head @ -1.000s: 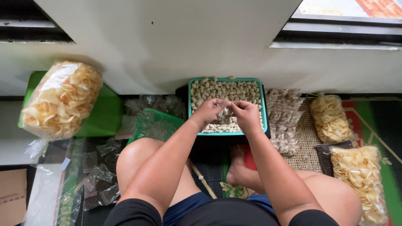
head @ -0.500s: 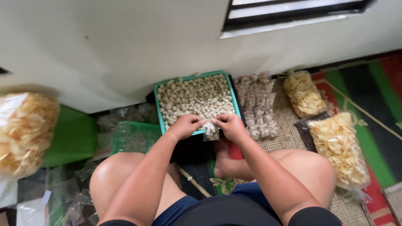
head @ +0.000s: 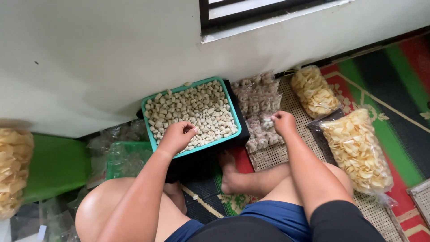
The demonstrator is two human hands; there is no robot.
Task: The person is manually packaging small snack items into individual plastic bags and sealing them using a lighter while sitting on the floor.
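Clear plastic small packet (head: pixel 268 122), light, soft and crinkly, sits on the packet pile (head: pixel 257 107) beside the teal tray (head: pixel 236 117), pinched at its top by the right hand (head: pixel 284 122); left hand (head: pixel 178 136) curls loosely, holding nothing visible, over the tray's front edge.

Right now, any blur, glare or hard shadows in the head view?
Head view: soft even light, no hard shadows; faint glare on the clear chip bags; teal tray of pale snack pieces sharp; left hand and right hand slightly soft; wide-angle bending at the edges.
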